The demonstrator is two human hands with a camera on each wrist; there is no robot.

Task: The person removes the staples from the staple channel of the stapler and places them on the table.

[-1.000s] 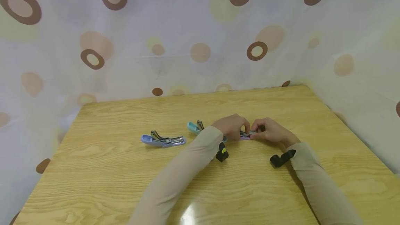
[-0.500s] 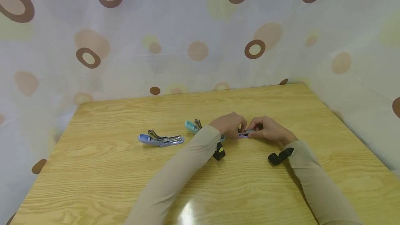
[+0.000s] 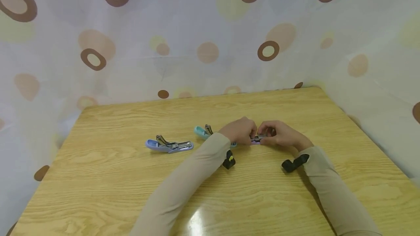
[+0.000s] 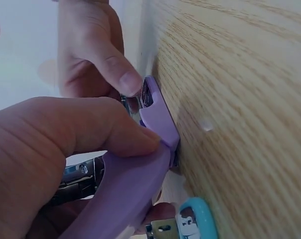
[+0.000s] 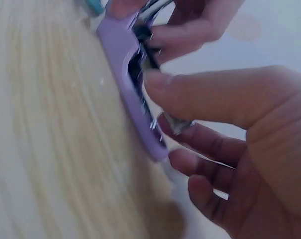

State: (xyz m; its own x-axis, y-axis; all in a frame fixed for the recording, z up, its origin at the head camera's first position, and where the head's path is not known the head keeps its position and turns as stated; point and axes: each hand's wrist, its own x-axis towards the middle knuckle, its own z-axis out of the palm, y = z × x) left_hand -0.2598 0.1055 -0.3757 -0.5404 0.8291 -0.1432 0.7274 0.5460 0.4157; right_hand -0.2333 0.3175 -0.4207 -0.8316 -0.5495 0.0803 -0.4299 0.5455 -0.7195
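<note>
An opened purple stapler [image 4: 158, 117] lies at the tabletop between my hands. My left hand [image 3: 241, 131] grips its body, the thumb pressing near the hinge in the left wrist view. My right hand [image 3: 280, 134] is at the other end, pinching a short silvery metal strip [image 5: 178, 124] between thumb and forefinger above the stapler's open channel. Blur hides exactly what the strip is and whether it touches the channel. In the right wrist view the other right fingers curl loosely below. A turquoise stapler [image 3: 200, 131], also opened, is partly covered by my left forearm.
An opened periwinkle-blue stapler [image 3: 168, 146] lies further left on the wooden table [image 3: 108, 177]. Patterned cloth [image 3: 183, 72] hangs behind the table and along its right side. Black camera mounts [image 3: 295, 163] stick out from both wrists.
The right fingers have drawn slightly closer to the left hand, over the purple stapler. The left hand keeps its hold. The head view has shifted a little; the other staplers lie still.
</note>
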